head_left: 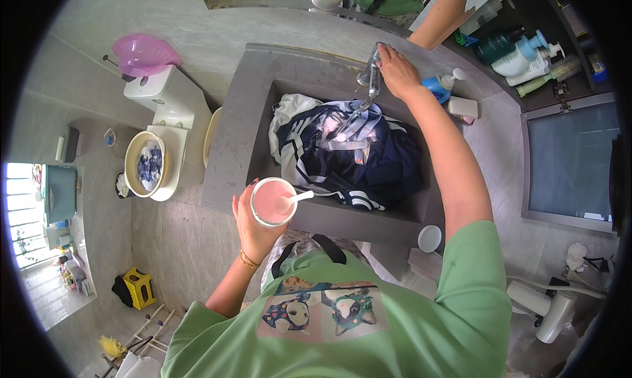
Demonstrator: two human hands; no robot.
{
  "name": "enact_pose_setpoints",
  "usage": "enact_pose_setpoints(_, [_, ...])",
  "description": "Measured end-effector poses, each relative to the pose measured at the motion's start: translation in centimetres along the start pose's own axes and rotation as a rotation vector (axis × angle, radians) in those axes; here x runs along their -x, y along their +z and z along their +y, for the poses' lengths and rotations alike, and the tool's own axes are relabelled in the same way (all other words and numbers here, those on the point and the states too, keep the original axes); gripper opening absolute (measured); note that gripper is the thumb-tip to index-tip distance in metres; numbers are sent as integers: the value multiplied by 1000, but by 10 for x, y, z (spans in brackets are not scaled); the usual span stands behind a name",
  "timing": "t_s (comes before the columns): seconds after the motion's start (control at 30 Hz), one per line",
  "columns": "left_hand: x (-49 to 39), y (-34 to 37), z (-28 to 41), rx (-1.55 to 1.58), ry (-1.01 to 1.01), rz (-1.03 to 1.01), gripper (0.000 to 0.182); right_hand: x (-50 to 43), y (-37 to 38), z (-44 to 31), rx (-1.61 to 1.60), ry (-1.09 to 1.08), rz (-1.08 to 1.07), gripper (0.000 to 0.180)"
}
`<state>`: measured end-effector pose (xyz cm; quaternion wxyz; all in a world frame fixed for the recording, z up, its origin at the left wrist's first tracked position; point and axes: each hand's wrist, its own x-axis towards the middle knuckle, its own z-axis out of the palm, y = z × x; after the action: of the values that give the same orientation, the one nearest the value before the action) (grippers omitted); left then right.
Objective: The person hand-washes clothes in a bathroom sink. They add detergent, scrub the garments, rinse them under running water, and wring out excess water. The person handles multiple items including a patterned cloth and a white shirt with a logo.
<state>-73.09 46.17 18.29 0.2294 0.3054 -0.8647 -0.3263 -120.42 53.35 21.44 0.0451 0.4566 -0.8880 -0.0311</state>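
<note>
My left hand (256, 230) holds a white jar (270, 224) of pink paste or powder in front of the sink's near edge. A white plastic spoon (296, 198) stands in the jar, its handle leaning right. At the back of the sink, my right hand (400, 72) grips the handle of the chrome faucet (375, 79). Water runs from the spout onto a heap of navy and white clothes (395, 165) in the grey sink basin (259, 160). Pinkish-white powder or foam (333, 123) and a pale lavender strap (348, 145) lie on top of the heap.
A white lid (429, 238) lies on the counter's near right corner. Behind my right arm are a blue pump bottle (437, 89) and a soap box (463, 107). Left, a cream basin (129, 165) with wet cloth rests on the toilet (190, 101). An open cabinet door (570, 160) juts out right.
</note>
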Motion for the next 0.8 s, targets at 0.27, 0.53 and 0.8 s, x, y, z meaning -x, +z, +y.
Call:
enact_pose_setpoints(0.27, [-2, 1, -2, 4, -1, -11, 102, 0, -9, -5, -9, -14, -50, 52])
enact_pose_setpoints(0.53, [-4, 3, -3, 3, 9, -10, 102, -3, -1, 7, 20, -41, -43, 52])
enact_pose_setpoints(0.8, [-2, 3, -3, -4, 7, -6, 103, 3, -8, 4, -1, -62, -32, 51])
